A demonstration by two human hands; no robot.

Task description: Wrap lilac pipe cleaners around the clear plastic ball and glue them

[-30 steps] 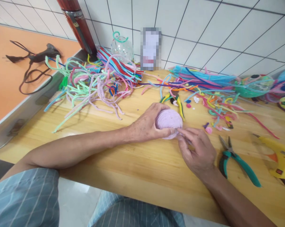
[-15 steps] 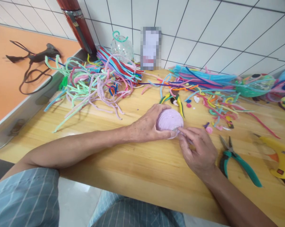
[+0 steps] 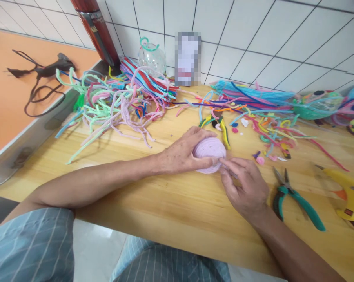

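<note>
A rounded lilac ball [image 3: 209, 150], its surface lined with close-set rows, sits cupped by the left hand [image 3: 184, 152] from nine o'clock, the right hand [image 3: 245, 187] meeting its edge at four o'clock.

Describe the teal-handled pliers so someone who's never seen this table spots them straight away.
On the wooden table, find the person's right hand at a lilac ball. The pliers lie just right of that hand, short of the yellow glue gun, pointing towards the tiled wall. Their teal handles set them apart from the yellow-and-black-handled tool beyond the ball.
</note>
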